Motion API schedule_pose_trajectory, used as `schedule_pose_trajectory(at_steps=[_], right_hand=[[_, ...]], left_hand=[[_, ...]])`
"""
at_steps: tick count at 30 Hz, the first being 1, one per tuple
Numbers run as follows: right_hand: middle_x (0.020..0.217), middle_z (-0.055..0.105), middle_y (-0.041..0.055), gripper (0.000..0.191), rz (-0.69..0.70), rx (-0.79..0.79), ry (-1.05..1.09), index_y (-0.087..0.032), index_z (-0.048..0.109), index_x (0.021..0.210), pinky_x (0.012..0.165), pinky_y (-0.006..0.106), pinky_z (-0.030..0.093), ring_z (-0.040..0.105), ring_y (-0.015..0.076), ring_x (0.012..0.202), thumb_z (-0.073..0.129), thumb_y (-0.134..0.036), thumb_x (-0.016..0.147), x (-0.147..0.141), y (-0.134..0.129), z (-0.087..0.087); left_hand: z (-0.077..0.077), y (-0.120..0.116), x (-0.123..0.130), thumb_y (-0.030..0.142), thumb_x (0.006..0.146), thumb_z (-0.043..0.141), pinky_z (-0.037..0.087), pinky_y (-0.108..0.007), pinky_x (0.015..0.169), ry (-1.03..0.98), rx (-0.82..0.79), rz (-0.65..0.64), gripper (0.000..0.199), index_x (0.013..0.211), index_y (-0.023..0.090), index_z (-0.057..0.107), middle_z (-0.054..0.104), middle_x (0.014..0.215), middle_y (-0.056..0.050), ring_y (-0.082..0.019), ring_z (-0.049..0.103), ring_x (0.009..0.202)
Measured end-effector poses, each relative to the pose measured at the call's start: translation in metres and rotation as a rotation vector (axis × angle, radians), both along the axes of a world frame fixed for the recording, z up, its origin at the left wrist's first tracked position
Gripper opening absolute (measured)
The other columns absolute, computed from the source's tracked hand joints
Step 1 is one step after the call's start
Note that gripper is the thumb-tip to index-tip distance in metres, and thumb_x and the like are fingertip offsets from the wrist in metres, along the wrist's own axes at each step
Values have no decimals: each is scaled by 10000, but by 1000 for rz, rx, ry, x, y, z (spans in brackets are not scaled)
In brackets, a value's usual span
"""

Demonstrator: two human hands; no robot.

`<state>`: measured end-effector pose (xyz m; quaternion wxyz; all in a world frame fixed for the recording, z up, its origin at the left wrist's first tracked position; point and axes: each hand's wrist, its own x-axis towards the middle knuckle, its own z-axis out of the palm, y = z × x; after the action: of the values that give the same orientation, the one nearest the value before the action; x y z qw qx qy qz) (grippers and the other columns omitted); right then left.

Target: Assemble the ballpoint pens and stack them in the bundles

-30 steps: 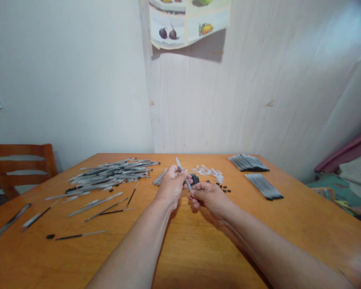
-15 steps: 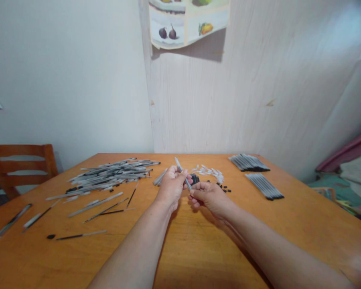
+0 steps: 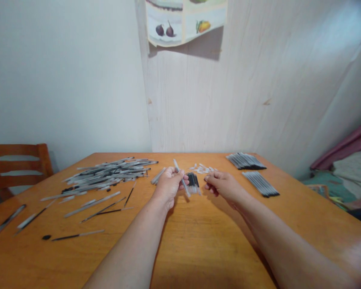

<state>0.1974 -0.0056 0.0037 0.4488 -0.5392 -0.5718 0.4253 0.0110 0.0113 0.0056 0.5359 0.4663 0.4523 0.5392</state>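
My left hand [image 3: 168,185] is closed round a pale, translucent pen barrel [image 3: 185,188], which slants with its upper tip pointing away from me. My right hand [image 3: 225,186] is apart from it, low over the table, with thumb and fingertips pinched. Something small and dark seems to show at those fingertips, too small to name. Between the hands lies a row of black-and-clear pen refills [image 3: 194,181]. White caps [image 3: 202,168] are scattered just behind the right hand. Part of a small stack of barrels [image 3: 158,176] shows left of my left hand.
A loose heap of pens and barrels [image 3: 111,173] covers the table's left side. Separate refills and pen parts [image 3: 78,235] lie nearer me. At the right are two neat rows of black-ended pens, one farther back [image 3: 245,160], one nearer [image 3: 261,184]. A wooden chair [image 3: 18,164] stands left.
My right hand has let go of the barrel's lower end and moved right, to where small black plugs lay. The barrel stays in my left hand. The view has shifted slightly.
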Motion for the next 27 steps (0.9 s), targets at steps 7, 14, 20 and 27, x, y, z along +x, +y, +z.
schedule_pose_trajectory(at_steps=[7, 14, 20, 27], right_hand=[[562, 535, -22, 65, -106, 133, -540, -171, 580, 610, 511, 224, 295, 467, 108, 563, 540, -163, 661, 40, 14, -7], [632, 605, -8, 94, 1, 95, -782, -182, 606, 648, 554, 233, 312, 529, 134, 632, 536, -122, 634, 42, 18, -19], [707, 661, 11, 89, 23, 104, -901, -189, 632, 701, 578, 235, 322, 564, 149, 691, 566, -140, 665, 42, 22, -26], [678, 650, 17, 84, 62, 17, -961, -186, 629, 658, 544, 240, 303, 555, 152, 670, 577, -123, 640, 38, 17, -18]], left_hand=[[0, -1, 2, 268, 854, 613, 445, -175, 572, 65, 72, -20, 125, 903, 164, 564, 662, 767, -24, -93, 625, 634], [-2, -2, 1, 286, 815, 667, 465, -194, 582, 38, 86, -45, 167, 875, 161, 573, 661, 782, -33, -95, 609, 624], [-1, -3, 3, 267, 811, 663, 467, -200, 576, 59, 72, -56, 157, 875, 159, 570, 672, 786, -37, -97, 611, 608], [0, -5, 4, 250, 809, 660, 464, -195, 575, 68, 79, -74, 139, 863, 160, 570, 677, 771, -32, -92, 610, 596]])
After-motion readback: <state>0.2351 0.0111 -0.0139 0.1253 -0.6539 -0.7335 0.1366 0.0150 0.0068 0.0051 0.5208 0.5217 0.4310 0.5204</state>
